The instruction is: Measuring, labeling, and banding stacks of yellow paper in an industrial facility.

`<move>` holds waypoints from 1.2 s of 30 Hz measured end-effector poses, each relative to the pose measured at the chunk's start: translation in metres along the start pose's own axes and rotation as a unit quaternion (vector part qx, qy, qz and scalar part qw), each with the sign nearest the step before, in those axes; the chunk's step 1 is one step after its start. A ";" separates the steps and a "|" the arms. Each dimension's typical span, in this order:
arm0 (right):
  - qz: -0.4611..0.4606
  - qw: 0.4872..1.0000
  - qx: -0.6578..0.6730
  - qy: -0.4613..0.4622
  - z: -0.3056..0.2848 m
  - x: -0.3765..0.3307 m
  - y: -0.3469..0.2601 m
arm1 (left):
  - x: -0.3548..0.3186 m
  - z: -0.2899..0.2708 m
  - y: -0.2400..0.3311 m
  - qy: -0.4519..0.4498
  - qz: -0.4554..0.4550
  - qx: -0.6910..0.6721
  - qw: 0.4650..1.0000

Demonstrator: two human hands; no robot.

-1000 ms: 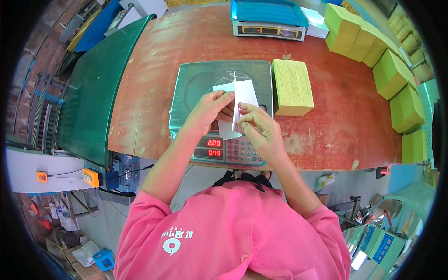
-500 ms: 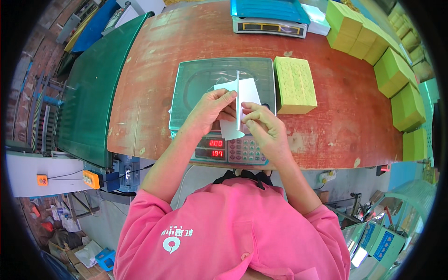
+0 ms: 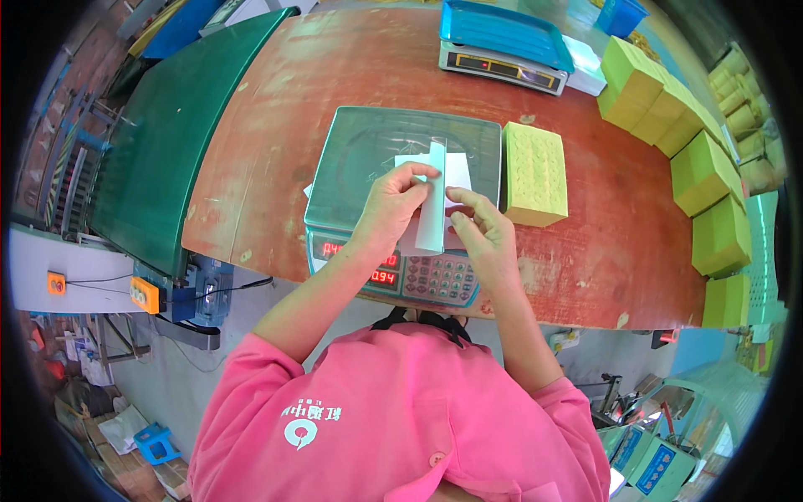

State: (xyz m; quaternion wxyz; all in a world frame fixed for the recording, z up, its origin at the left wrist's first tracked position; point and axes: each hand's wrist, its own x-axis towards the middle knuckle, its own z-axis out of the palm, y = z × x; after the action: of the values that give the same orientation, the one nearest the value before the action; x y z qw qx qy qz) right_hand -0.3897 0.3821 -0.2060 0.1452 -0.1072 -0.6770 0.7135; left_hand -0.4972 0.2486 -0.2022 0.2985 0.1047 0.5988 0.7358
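A narrow piece of folded white paper point(image 3: 432, 209) stands slantwise between my two hands above the scale. My left hand point(image 3: 389, 209) pinches its left side with thumb and fingers. Close against its right edge is my right hand point(image 3: 487, 238), fingers curled and thumb near the fingertips; the exact grip is partly hidden. Behind and below it, more white paper point(image 3: 457, 167) lies over the clear, plastic-covered platter of the electronic scale point(image 3: 368, 138). Red digits glow on the scale's front panel, partly covered by my left forearm, with a keypad beside them.
A yellow block of stacked, embossed sheets point(image 3: 535, 176) stands right of the scale on the worn red table point(image 3: 251, 159). Several similar yellow stacks point(image 3: 715, 171) line the right edge. A second scale with a blue tray point(image 3: 506, 33) stands at the back. A green surface point(image 3: 180, 142) adjoins on the left.
The paper has turned from nearly edge-on to show more of its face. The scale's red digits have changed. The whole view has shifted and rotated slightly.
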 end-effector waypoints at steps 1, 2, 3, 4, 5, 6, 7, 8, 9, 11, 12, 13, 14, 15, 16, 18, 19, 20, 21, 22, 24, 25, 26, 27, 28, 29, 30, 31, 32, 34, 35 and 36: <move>-0.009 1.000 -0.001 -0.003 0.000 0.001 0.001 | 0.000 0.001 0.003 0.002 0.000 0.000 1.000; -0.008 1.000 -0.001 -0.004 0.000 0.001 0.001 | 0.000 0.003 0.007 -0.002 -0.014 -0.003 1.000; -0.009 1.000 0.000 -0.004 -0.001 0.002 0.003 | 0.000 0.004 0.010 -0.007 -0.028 -0.005 1.000; -0.010 1.000 0.002 -0.005 -0.001 0.002 0.004 | 0.001 0.004 0.010 -0.005 -0.029 -0.004 1.000; -0.009 1.000 0.004 -0.005 -0.001 0.002 0.003 | 0.002 0.003 0.009 0.000 -0.028 -0.005 1.000; -0.014 1.000 0.002 -0.009 -0.001 0.003 0.002 | 0.003 0.003 0.007 0.005 -0.028 -0.006 1.000; -0.018 1.000 0.001 -0.011 -0.002 0.002 0.001 | 0.004 0.003 0.006 0.005 -0.030 -0.004 1.000; -0.017 1.000 0.004 -0.009 -0.003 0.002 0.002 | 0.005 0.002 0.006 -0.005 -0.032 -0.002 0.999; -0.017 1.000 0.006 -0.007 -0.004 0.002 0.003 | 0.007 0.003 0.005 -0.015 -0.033 0.001 0.999; -0.017 1.000 -0.004 -0.010 0.001 0.003 0.000 | 0.005 -0.003 0.006 -0.010 -0.036 -0.009 0.999; -0.014 1.000 -0.004 -0.013 0.004 0.002 -0.001 | 0.004 -0.006 0.006 -0.004 -0.039 -0.014 0.999; -0.012 1.000 0.004 -0.014 0.002 0.002 -0.001 | 0.004 -0.004 0.006 -0.005 -0.040 -0.011 0.999; -0.011 1.000 0.006 -0.012 0.001 0.002 0.000 | 0.004 -0.001 0.007 0.000 -0.037 -0.019 0.999; -0.012 1.000 0.008 -0.014 0.000 0.002 0.001 | 0.003 0.000 0.007 0.005 -0.034 -0.028 0.999; -0.012 1.000 0.011 -0.016 -0.001 0.002 0.001 | 0.003 0.001 0.007 0.005 -0.035 -0.027 0.999; -0.009 1.000 0.011 -0.015 -0.001 0.001 0.001 | 0.002 0.001 0.007 0.003 -0.034 -0.029 0.999; -0.007 1.000 0.010 -0.014 -0.002 0.001 0.001 | 0.002 0.000 0.007 0.004 -0.034 -0.029 0.999; -0.007 1.000 0.010 -0.015 -0.001 0.001 0.002 | 0.003 -0.001 0.006 0.003 -0.037 -0.028 0.999; -0.009 1.000 0.008 -0.016 -0.001 0.001 0.003 | 0.002 -0.002 0.006 0.003 -0.041 -0.027 0.999; -0.013 1.000 0.005 -0.014 -0.002 0.002 0.003 | 0.002 0.000 0.007 0.002 -0.041 -0.027 0.999; -0.018 1.000 0.020 -0.002 -0.004 0.001 0.011 | 0.000 0.004 0.010 0.000 -0.045 -0.045 0.998; -0.027 0.999 0.037 0.007 -0.005 0.003 0.011 | 0.001 0.003 0.009 0.000 -0.042 -0.044 0.998; -0.029 0.999 0.037 0.007 -0.008 0.005 0.007 | 0.002 0.001 0.006 0.002 -0.043 -0.030 0.999; -0.103 0.989 -0.065 0.079 -0.013 0.006 0.000 | 0.003 -0.001 0.004 0.004 -0.044 -0.016 0.999; -0.174 0.959 -0.167 0.151 -0.016 0.008 -0.007 | 0.003 -0.002 0.003 0.002 -0.044 -0.016 0.999; -0.175 0.958 -0.168 0.153 -0.016 0.009 -0.014 | 0.004 -0.003 0.003 0.003 -0.041 0.006 0.999; -0.121 0.972 -0.158 0.127 -0.016 0.010 -0.020 | 0.004 -0.004 0.002 0.003 -0.038 0.027 0.999; -0.065 0.981 -0.148 0.104 -0.017 0.011 -0.023 | 0.004 -0.005 0.000 -0.003 -0.039 0.027 0.999; -0.054 0.978 -0.185 0.080 -0.012 0.016 -0.022 | 0.004 -0.008 -0.001 0.002 -0.033 0.026 0.999; -0.013 0.977 -0.210 0.043 -0.005 0.020 -0.022 | 0.003 -0.007 0.000 -0.002 -0.026 0.023 0.999; 0.029 0.972 -0.232 0.001 -0.004 0.021 -0.022 | 0.001 -0.004 0.004 0.005 -0.032 0.022 0.999; 0.027 0.971 -0.236 0.009 -0.004 0.023 -0.024 | 0.000 -0.001 0.007 0.012 -0.037 0.021 0.999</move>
State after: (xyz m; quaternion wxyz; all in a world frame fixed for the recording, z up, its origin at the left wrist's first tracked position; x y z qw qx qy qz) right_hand -0.4079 0.3953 -0.1816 0.1029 -0.1631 -0.8218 0.5362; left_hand -0.4997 0.2472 -0.1960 0.3164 0.0797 0.6208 0.7128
